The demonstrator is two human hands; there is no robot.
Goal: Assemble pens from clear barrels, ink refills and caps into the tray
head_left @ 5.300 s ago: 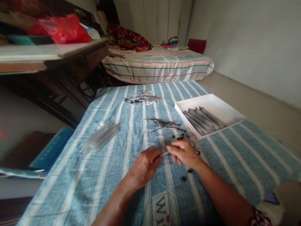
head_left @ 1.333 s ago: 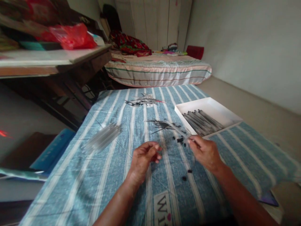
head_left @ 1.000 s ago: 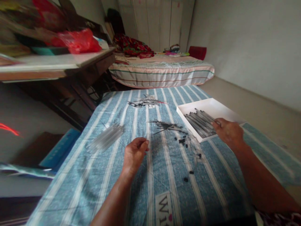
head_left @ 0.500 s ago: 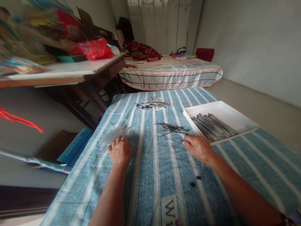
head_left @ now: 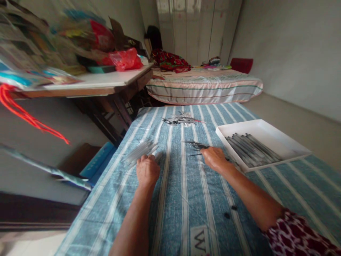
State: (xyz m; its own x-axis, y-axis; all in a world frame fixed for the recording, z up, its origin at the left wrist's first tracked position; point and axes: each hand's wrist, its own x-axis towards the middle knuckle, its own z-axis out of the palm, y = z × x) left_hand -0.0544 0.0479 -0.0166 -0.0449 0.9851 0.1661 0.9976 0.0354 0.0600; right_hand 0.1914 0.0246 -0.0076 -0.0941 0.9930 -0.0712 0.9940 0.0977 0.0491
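My left hand [head_left: 148, 171] rests on the striped cloth with its fingers curled, at the near edge of a pile of clear plastic tubes [head_left: 140, 152]. A pale, blurred piece shows beside its fingers, but what they grip is hidden. My right hand [head_left: 214, 158] reaches into a small heap of thin black sticks [head_left: 195, 144], fingers closed at the heap's near right side. Its fingertips are covered, so I cannot make out what is in them. Right of it stands a shallow white box [head_left: 282, 138] holding several grey pen-like sticks [head_left: 252, 149].
Farther back on the blue striped tablecloth [head_left: 173, 192] lies another pile of thin dark pieces [head_left: 182, 120]. Two small black bits [head_left: 230, 212] lie near the front. A cluttered white desk [head_left: 96, 83] is at left, with a bed [head_left: 205, 83] beyond.
My right hand has moved forward and left onto the heap of black sticks; earlier it pinched a small dark piece beside it. My left hand stays by the clear tubes. The view has turned left.
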